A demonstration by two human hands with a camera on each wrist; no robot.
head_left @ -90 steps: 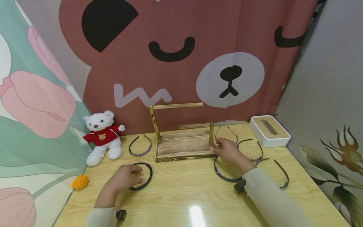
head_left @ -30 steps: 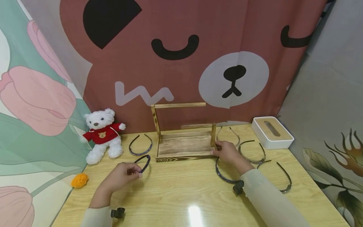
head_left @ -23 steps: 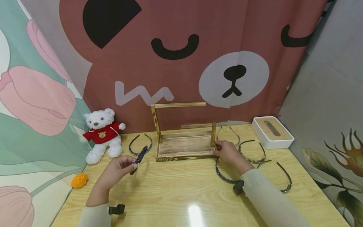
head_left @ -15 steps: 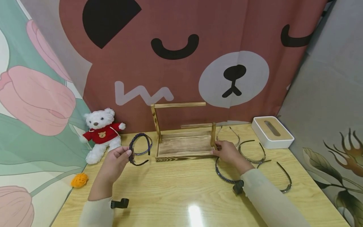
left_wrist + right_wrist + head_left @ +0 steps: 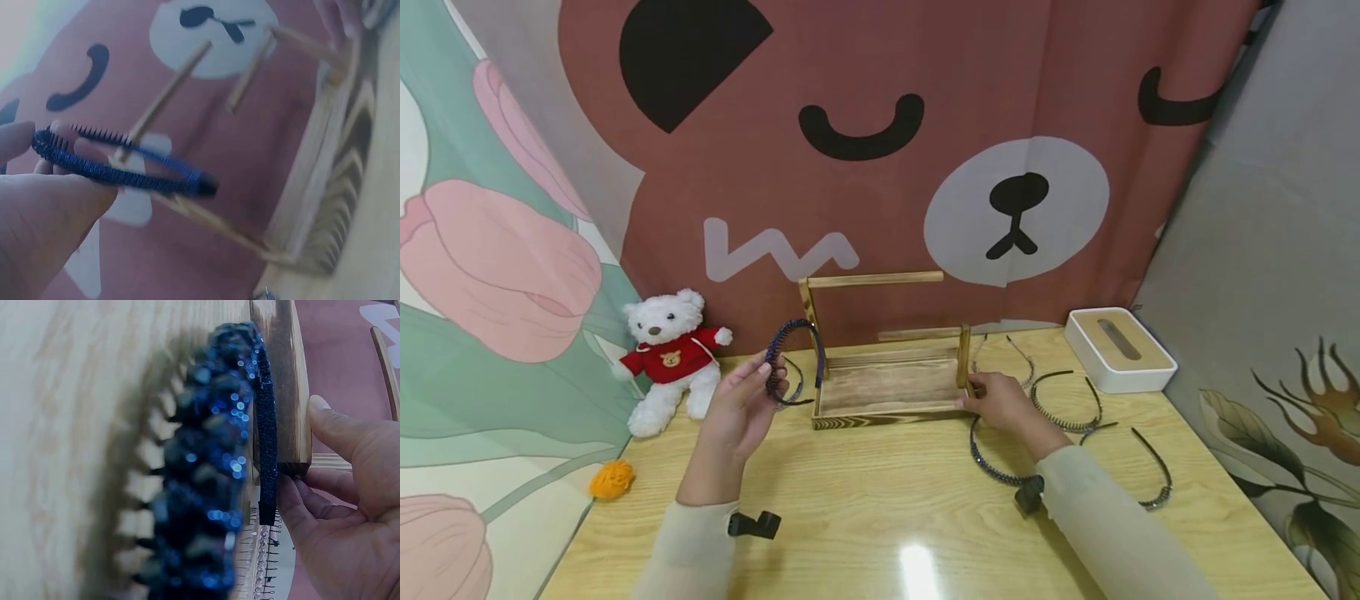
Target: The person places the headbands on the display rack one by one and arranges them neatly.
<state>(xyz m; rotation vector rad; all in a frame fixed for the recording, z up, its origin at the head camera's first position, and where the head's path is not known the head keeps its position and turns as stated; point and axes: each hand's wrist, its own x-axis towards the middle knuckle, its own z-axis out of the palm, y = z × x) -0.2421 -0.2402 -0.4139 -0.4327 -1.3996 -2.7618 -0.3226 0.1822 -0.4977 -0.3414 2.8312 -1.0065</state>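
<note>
My left hand [image 5: 741, 408] pinches a dark blue headband [image 5: 772, 350] with comb teeth, thumb against fingers. The headband is up off the table, its arc on top, overlapping the left post of a wooden rack [image 5: 887, 387] in the head view. In the left wrist view the headband [image 5: 125, 177] points towards the rack's upper bar [image 5: 172, 90]. My right hand [image 5: 1003, 404] grips the right end of the rack's tray, thumb on one side and fingers on the other. Close by it a beaded blue headband [image 5: 206, 456] lies on the table in the right wrist view.
Another headband [image 5: 798, 387] lies behind my left hand. Several more, including a black toothed one [image 5: 1075, 427], lie right of the rack. A white bear [image 5: 673, 358] sits at the left, an orange yarn ball [image 5: 612, 480] before it. A tissue box [image 5: 1142, 375] stands back right.
My left hand has picked the dark blue headband up from the table, turned it upright and brought it right, to the rack's left post. The right hand stays at the rack's right end.
</note>
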